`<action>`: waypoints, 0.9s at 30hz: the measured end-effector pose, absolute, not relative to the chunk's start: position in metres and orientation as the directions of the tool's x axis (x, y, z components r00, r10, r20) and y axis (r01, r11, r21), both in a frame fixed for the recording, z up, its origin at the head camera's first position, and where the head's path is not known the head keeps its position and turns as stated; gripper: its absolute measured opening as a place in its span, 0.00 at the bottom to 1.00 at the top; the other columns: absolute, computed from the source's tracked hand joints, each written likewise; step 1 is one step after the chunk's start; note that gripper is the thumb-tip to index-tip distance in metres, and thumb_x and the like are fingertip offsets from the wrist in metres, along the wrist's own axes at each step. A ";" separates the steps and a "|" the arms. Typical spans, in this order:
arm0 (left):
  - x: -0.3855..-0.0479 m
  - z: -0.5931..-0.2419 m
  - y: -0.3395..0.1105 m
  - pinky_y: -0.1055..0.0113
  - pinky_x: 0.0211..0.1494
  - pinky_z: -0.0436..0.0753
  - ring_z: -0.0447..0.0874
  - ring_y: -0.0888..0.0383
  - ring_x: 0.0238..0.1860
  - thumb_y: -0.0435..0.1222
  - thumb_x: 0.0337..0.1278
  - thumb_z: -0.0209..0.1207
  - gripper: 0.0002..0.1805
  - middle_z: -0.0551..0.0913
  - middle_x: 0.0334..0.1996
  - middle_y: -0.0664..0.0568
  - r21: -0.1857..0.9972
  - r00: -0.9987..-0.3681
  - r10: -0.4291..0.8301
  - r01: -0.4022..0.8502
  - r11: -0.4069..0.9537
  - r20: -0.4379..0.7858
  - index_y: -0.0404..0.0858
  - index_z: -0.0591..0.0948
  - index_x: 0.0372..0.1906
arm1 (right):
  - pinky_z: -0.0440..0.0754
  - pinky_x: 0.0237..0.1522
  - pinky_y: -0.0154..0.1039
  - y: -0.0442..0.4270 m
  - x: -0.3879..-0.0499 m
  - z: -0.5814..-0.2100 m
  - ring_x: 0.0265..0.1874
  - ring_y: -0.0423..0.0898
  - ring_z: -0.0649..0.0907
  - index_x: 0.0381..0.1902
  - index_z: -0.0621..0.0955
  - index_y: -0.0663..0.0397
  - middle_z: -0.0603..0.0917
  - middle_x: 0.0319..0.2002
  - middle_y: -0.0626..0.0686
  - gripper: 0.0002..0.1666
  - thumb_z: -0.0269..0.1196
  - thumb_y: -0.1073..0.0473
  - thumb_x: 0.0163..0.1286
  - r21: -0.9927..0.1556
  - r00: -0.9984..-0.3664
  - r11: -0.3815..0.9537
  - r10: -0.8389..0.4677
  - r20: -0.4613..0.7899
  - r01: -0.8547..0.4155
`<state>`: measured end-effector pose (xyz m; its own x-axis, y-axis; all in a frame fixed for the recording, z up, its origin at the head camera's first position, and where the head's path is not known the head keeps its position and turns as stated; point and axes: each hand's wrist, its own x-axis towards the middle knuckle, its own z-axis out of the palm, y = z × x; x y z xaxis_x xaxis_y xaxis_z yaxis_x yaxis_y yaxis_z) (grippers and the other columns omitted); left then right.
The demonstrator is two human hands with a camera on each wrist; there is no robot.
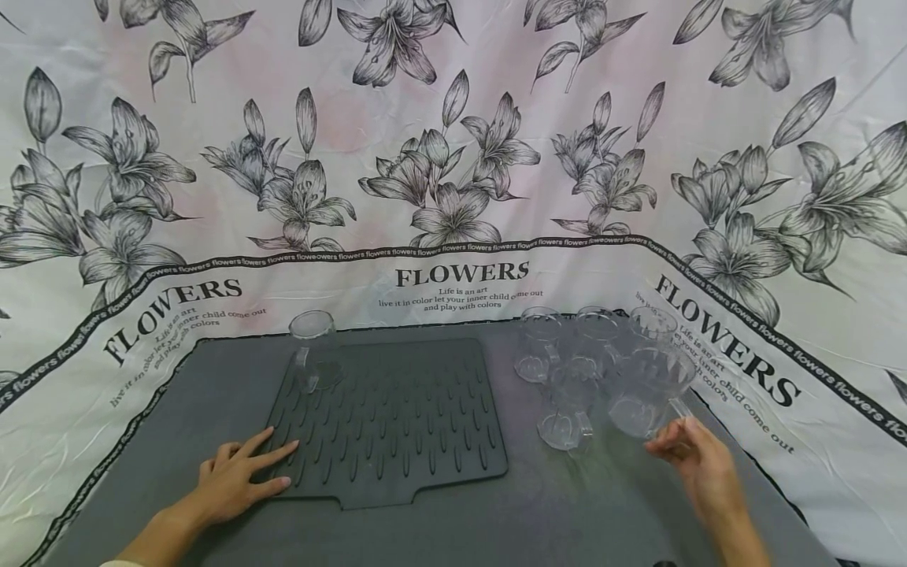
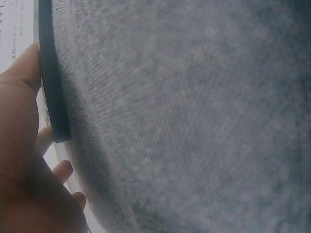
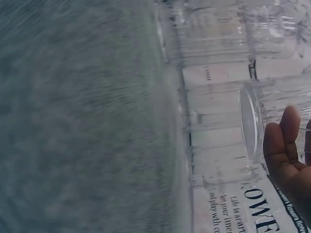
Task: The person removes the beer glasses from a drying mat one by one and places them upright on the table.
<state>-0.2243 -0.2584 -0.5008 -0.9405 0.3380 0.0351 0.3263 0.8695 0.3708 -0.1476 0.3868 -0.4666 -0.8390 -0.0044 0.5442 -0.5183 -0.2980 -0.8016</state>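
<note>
My right hand (image 1: 697,465) pinches the handle of a clear glass mug (image 1: 641,394) on the right. In the right wrist view, the round end of this mug (image 3: 250,121) appears raised off the table, with the fingers (image 3: 279,141) curled beside its wall. My left hand (image 1: 230,480) rests with spread fingers on the left edge of a dark grey ridged mat (image 1: 390,425). In the left wrist view, the left thumb and fingers lie along the mat's edge (image 2: 53,87). Another clear mug (image 1: 312,346) stands on the mat's back left corner, its handle towards the front.
Several more clear mugs (image 1: 563,425) stand close together on the grey table (image 1: 531,520), right of the mat and left of the held mug. A white cloth with printed flowers (image 1: 453,197) hangs behind and along both sides of the table.
</note>
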 end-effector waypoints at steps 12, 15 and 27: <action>-0.223 -0.500 -0.257 0.41 0.43 0.59 0.57 0.35 0.59 0.65 0.55 0.56 0.34 0.60 0.70 0.43 0.366 -0.943 0.331 0.318 0.875 0.029 0.58 0.75 0.66 | 0.81 0.41 0.42 0.391 -0.151 -0.491 0.35 0.50 0.85 0.33 0.77 0.64 0.81 0.31 0.56 0.26 0.33 0.63 0.82 -0.848 -0.887 -0.293 0.001 0.461 -0.442; -0.224 -0.500 -0.257 0.42 0.43 0.59 0.57 0.36 0.59 0.65 0.54 0.56 0.35 0.60 0.70 0.43 0.365 -0.945 0.326 0.313 0.877 0.027 0.57 0.75 0.66 | 0.81 0.42 0.42 0.389 -0.151 -0.492 0.35 0.51 0.85 0.33 0.76 0.68 0.82 0.33 0.58 0.26 0.33 0.63 0.81 -0.834 -0.878 -0.330 -0.032 0.478 -0.442; -0.223 -0.498 -0.256 0.42 0.43 0.60 0.57 0.37 0.59 0.65 0.54 0.56 0.35 0.60 0.70 0.44 0.360 -0.945 0.325 0.312 0.879 0.026 0.56 0.75 0.66 | 0.81 0.42 0.42 0.380 -0.147 -0.489 0.36 0.51 0.84 0.33 0.73 0.71 0.80 0.33 0.59 0.25 0.31 0.66 0.81 -0.849 -0.895 -0.336 -0.037 0.444 -0.407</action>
